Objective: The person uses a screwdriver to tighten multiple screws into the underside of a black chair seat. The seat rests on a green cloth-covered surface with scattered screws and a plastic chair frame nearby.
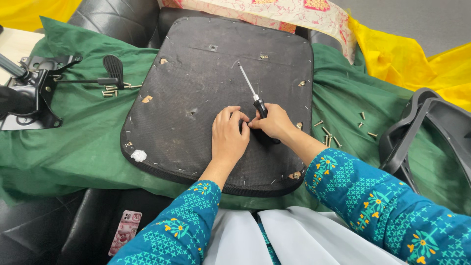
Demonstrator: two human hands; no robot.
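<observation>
The person sits over an upturned office-chair seat pan [206, 88], its black fabric-covered underside facing up and stapled round the edge, lying on a green cloth [64, 147] spread across a black leather sofa [117, 17]. Both hands meet near the lower middle of the seat. The right hand [274, 122] is closed around the black handle of a screwdriver [251, 91], whose thin metal shaft slants up and to the left, its tip lying over the seat's surface. The left hand [228, 135] rests flat on the seat just beside the right, fingers curled toward the handle and touching the right hand's fingertips — whether it grips anything I cannot tell. A small white scrap [139, 155] sits near the seat's lower left edge. To the right of the seat, a scatter of loose screws [328, 135] lies on the cloth, and beyond them a black plastic chair frame [422, 132] leans in from the right edge. To the left sits the black metal chair tilt mechanism [34, 88] with its lever, and a few more bolts [115, 90] beside it. A pink-cased phone [125, 230] lies on the sofa cushion near the left sleeve — yellow fabric [407, 54] is bunched at the far right.
</observation>
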